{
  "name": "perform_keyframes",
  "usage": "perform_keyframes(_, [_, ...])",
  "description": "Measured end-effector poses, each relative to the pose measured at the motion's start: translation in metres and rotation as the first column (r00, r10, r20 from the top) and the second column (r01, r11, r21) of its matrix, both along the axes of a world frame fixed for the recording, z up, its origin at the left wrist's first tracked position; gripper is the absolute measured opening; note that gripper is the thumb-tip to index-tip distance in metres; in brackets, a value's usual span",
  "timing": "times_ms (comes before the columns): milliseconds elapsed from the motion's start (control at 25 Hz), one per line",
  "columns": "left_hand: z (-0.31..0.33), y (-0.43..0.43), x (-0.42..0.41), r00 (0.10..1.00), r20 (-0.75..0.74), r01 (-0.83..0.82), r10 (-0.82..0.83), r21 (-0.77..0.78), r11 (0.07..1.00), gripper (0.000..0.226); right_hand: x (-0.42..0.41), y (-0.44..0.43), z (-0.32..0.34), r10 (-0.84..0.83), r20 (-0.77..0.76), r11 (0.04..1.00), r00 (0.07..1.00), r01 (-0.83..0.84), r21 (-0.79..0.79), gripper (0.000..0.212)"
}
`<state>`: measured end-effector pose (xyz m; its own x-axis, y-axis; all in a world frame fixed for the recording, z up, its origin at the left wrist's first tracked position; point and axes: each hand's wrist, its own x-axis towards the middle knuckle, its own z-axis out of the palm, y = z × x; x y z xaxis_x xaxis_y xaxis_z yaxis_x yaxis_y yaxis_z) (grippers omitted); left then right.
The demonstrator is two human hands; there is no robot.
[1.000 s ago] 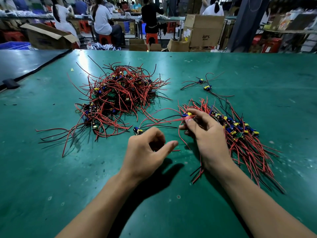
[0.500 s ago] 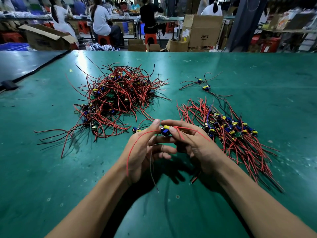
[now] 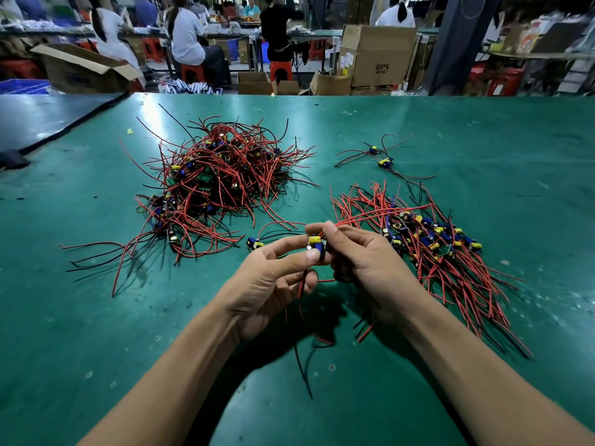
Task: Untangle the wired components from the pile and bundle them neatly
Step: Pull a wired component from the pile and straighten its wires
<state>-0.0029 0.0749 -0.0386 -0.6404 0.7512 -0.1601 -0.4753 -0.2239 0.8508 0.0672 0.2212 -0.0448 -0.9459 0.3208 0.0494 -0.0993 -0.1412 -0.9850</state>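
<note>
A tangled pile (image 3: 215, 185) of red and black wired components lies at the centre left of the green table (image 3: 483, 130). To the right lies an aligned bundle (image 3: 438, 249) of the same parts. Both hands meet above the table in front of me, pinching one wired component (image 3: 316, 243) with a yellow and blue body. My left hand (image 3: 273, 278) holds it between thumb and fingers, and its red and black wires hang below. My right hand (image 3: 363, 262) grips it from the right, red wires running off over the bundle.
One loose component (image 3: 255, 243) lies just left of my hands. Two more (image 3: 381, 157) lie at the back right. A dark table (image 3: 38, 117) adjoins on the left. Cardboard boxes (image 3: 376, 56) and seated people (image 3: 190, 40) are beyond the far edge.
My right hand drew a component from beside the bundle toward the middle. My left hand rose from the table and took hold of it too; its wires now hang below my hands.
</note>
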Motion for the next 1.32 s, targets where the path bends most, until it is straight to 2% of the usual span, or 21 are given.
perform_keyframes(160, [0.0, -0.002, -0.001, 0.998, -0.035, 0.042, -0.043, -0.014, 0.999, 0.019, -0.001, 0.005, 0.001, -0.122, -0.013, 0.991, 0.992, 0.121, -0.051, 0.034])
perform_keyframes(280, [-0.001, -0.002, 0.002, 0.997, -0.06, 0.044, -0.047, -0.044, 0.998, 0.016, -0.001, 0.007, 0.003, -0.156, -0.022, 0.988, 0.987, 0.156, -0.012, 0.031])
perform_keyframes(360, [-0.002, -0.002, 0.004, 0.997, -0.072, 0.025, -0.031, -0.072, 0.997, 0.017, 0.002, 0.008, 0.005, -0.188, -0.07, 0.969, 0.98, 0.196, 0.148, 0.027])
perform_keyframes(440, [-0.003, -0.002, 0.005, 0.995, -0.095, 0.016, -0.026, -0.107, 0.994, 0.019, 0.004, 0.009, 0.005, -0.23, -0.15, 0.881, 0.962, 0.271, 0.388, 0.026])
perform_keyframes(520, [-0.004, -0.002, 0.006, 0.992, -0.115, 0.035, -0.051, -0.139, 0.99, 0.019, 0.005, 0.009, 0.005, -0.237, -0.17, 0.818, 0.956, 0.291, 0.496, 0.028])
perform_keyframes(600, [-0.004, -0.003, 0.008, 0.988, -0.126, 0.066, -0.088, -0.165, 0.984, 0.022, 0.004, 0.008, 0.006, -0.213, -0.073, 0.887, 0.974, 0.224, 0.403, 0.032])
perform_keyframes(680, [-0.004, -0.002, 0.008, 0.984, -0.141, 0.079, -0.104, -0.175, 0.981, 0.025, 0.003, 0.006, 0.006, -0.16, 0.047, 0.972, 0.986, 0.149, 0.184, 0.031])
perform_keyframes(720, [-0.005, -0.002, 0.008, 0.982, -0.15, 0.089, -0.115, -0.168, 0.982, 0.024, 0.003, 0.006, 0.005, -0.14, 0.08, 0.983, 0.987, 0.129, 0.13, 0.03])
perform_keyframes(880, [-0.005, 0.001, 0.009, 0.979, -0.143, 0.128, -0.144, -0.119, 0.985, 0.035, 0.002, -0.002, -0.001, -0.099, 0.054, 0.984, 0.994, 0.09, 0.152, 0.031])
perform_keyframes(920, [-0.005, 0.003, 0.009, 0.984, -0.132, 0.103, -0.118, -0.113, 0.988, 0.035, 0.002, -0.002, -0.002, -0.109, 0.034, 0.979, 0.994, 0.101, 0.179, 0.031])
perform_keyframes(1040, [-0.005, 0.006, 0.01, 0.988, -0.151, -0.025, 0.0, -0.164, 0.986, 0.01, 0.002, -0.003, -0.003, -0.158, -0.016, 0.938, 0.987, 0.155, 0.311, 0.029])
perform_keyframes(1160, [-0.006, 0.006, 0.01, 0.975, -0.217, -0.099, 0.057, -0.188, 0.977, 0.023, 0.002, -0.004, -0.003, -0.242, -0.051, 0.881, 0.969, 0.242, 0.407, 0.022])
perform_keyframes(1320, [-0.005, 0.004, 0.012, 0.936, -0.348, -0.124, 0.049, -0.198, 0.972, 0.02, 0.003, -0.004, -0.002, -0.255, 0.007, 0.909, 0.967, 0.238, 0.344, 0.029])
